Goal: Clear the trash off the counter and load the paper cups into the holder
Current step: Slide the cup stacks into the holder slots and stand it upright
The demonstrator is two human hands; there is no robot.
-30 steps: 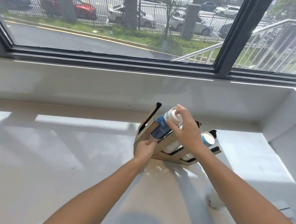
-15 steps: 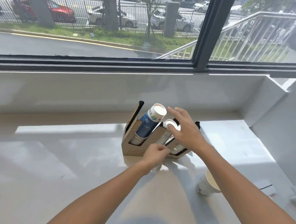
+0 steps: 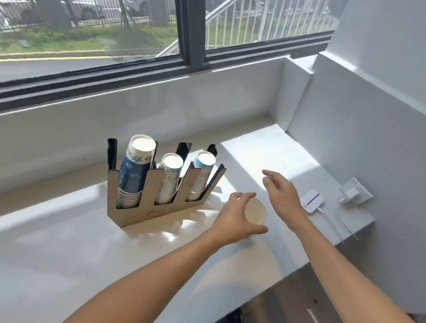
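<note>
A cardboard cup holder point(image 3: 145, 213) stands on the white counter point(image 3: 62, 245) with three slanted slots. The left slot holds a tall stack of blue paper cups point(image 3: 135, 171). The middle stack of white cups point(image 3: 170, 179) and the right stack of light-blue cups point(image 3: 202, 174) are shorter. Right of the holder, my left hand point(image 3: 235, 222) wraps around a loose paper cup point(image 3: 256, 211) whose open mouth faces me. My right hand point(image 3: 282, 194) hovers just right of that cup, fingers spread, holding nothing.
A small white device point(image 3: 312, 200) with a cable lies near the counter's right end. A wall socket with a white plug point(image 3: 353, 191) sits beside it. The counter edge point(image 3: 300, 265) drops off at the lower right. A window ledge runs behind.
Both hands left the holder and moved right to the loose cup. My left hand has taken hold of it. The view swung right and down.
</note>
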